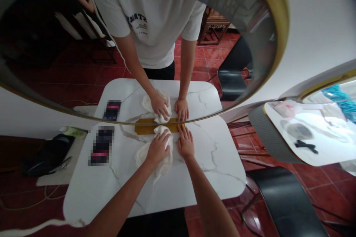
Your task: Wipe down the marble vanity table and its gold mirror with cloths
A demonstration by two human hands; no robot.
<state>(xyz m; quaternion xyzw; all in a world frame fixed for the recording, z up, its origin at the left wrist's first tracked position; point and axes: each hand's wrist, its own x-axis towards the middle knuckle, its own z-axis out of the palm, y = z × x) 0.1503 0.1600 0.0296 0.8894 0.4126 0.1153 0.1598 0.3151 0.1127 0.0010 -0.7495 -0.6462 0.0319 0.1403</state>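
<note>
L hand (157,148): fingers curled over a white cloth (166,163), pressing it down.
Cloth: bunched on the white marble table (211,163), top end touching the round mirror (279,26) at its gold base strip (141,129).
R hand (185,143): flat, fingers spread, holds nothing; tips at mirror's lower edge, just beside cloth.
Nearby: 1 black chair (286,200), right of table.

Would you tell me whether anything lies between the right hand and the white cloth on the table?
Nothing visible does. The right hand lies flat on the marble table right beside the white cloth, which the left hand grips by the mirror.
</note>
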